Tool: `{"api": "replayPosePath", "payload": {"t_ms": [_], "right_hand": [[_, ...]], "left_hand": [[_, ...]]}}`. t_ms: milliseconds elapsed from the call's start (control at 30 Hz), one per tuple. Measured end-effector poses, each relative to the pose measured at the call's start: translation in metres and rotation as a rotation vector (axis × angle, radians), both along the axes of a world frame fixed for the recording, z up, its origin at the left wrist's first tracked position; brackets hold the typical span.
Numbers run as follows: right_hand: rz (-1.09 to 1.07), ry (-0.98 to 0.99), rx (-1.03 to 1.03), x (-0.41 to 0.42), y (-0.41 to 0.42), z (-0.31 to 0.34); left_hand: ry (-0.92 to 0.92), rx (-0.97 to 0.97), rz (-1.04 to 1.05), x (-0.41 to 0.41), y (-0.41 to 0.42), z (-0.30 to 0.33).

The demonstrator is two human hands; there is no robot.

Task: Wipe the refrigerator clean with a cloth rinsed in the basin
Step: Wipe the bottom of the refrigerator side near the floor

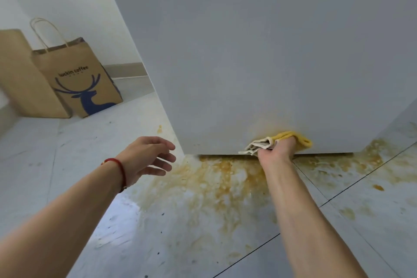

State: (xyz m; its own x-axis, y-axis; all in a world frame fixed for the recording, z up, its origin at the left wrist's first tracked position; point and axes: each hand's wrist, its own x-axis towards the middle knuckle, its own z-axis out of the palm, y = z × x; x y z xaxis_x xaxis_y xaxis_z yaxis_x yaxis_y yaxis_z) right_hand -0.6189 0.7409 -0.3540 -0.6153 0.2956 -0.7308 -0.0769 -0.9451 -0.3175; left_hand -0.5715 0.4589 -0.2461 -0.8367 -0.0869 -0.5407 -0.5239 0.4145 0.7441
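Refrigerator: the pale grey refrigerator (259, 52) fills the upper right of your view, and its bottom edge is the landmark for every line below
Cloth: your yellow and grey cloth (282, 140) is bunched against the refrigerator's face just above that bottom edge, right of the middle
Right hand: your right hand (276, 150) has its fingers curled round the cloth and presses it to the panel; the fingertips are hidden behind the folds
Left hand: your left hand (146, 157) hangs in the air off the refrigerator's lower left corner, fingers loosely spread, holding nothing and touching nothing
Stain: a faint orange stain (270, 127) hazes the panel just above the cloth, so this strip looks like the step in hand
Stroke: flatten the cloth so more of it meets the panel, then draw it along the bottom edge in overlapping passes, away from the corner
Pressure: push with the heel of your palm, not the fingertips, or the bunched folds will probably skip over the haze
Floor: the orange spill (214, 178) spreads over the grey floor (67, 153) directly below the refrigerator; keep the cloth off it, or you will likely smear orange back onto the panel
Support: you could rest your left hand flat on the refrigerator's side for balance while you lean in
Rinsing: the basin is not in view; the yellow folds hide how loaded the cloth is, so turn to a fresh face often
Aside: a paper bag (79, 79) with a deer print stands well to the left of the refrigerator, clear of your reach
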Motion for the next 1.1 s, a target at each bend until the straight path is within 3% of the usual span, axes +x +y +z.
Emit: {"api": "replayPosePath", "payload": {"t_ms": [100,233,300,433,500,633,800,933,1100], "right_hand": [[0.084,0.026,-0.02,-0.005,-0.077,0.012],[0.316,-0.202,0.126,-0.025,-0.172,-0.003],[0.314,-0.181,0.028,-0.039,-0.194,-0.023],[0.291,0.15,-0.339,-0.024,-0.186,-0.032],[0.266,0.192,-0.458,-0.023,-0.161,-0.029],[0.37,0.185,-0.361,-0.009,-0.091,0.017],[0.186,0.298,-0.255,-0.004,-0.028,0.05],[0.184,0.326,-0.165,-0.007,-0.076,0.06],[0.355,0.312,-0.315,-0.018,-0.179,0.026]], "left_hand": [[0.048,0.001,0.125,0.002,-0.011,-0.005],[0.119,-0.032,0.307,0.0,-0.03,-0.001],[0.133,-0.071,0.328,-0.002,-0.036,0.0],[0.134,-0.139,0.303,-0.003,-0.028,0.002],[0.129,-0.121,0.277,-0.004,-0.021,0.002],[0.115,-0.085,0.26,-0.004,-0.015,0.0],[0.079,-0.083,0.258,-0.006,-0.019,-0.002],[0.063,-0.074,0.271,-0.007,-0.022,-0.005],[0.073,-0.053,0.314,-0.009,-0.02,-0.014]]}}
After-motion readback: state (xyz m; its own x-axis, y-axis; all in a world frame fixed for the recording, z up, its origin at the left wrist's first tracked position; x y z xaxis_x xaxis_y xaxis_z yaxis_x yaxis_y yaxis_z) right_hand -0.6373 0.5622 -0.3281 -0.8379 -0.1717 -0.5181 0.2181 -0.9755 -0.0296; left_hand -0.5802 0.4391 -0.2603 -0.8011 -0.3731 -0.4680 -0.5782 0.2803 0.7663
